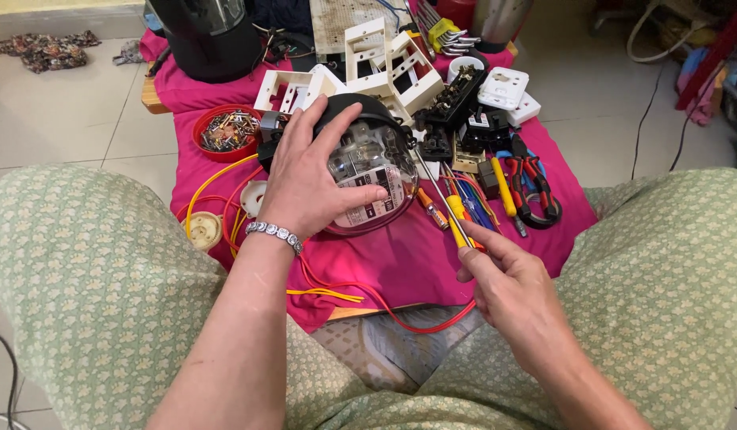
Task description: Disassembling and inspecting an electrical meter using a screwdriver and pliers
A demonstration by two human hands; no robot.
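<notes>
On the low counter [157, 99] draped in a magenta cloth [400, 263], between two knees in pale green patterned fabric: round electricity meter [368, 171] with clear domed cover and black rim, lying at centre of cloth. Left hand [305, 179] spread over dome's left side, fingers curled on the glass, thumb across the front label; grip closed around the meter, steadying it. Beaded silver bracelet [274, 233] at that wrist.

Right hand [508, 287] low and right of meter, grip pinched shut on the yellow handle of a screwdriver [442, 199]; thin metal shaft angled up and left, tip at meter's right edge near the rim. Exact contact point of tip hard to tell.

Beside the shaft: orange-handled tester screwdriver [432, 209] lying on cloth, red-and-black pliers [532, 187] further right. Behind meter: several white switch-box frames [384, 60], black terminal parts [456, 99], white socket plates [504, 86]. Left of meter: red bowl of small metal screws and fittings [225, 131]. Yellow and red wires [329, 291] looped across front of cloth, beside a cream round ceiling rose [203, 229]. Dark appliance body [209, 36] at back left. Tiled floor [58, 111] around.
</notes>
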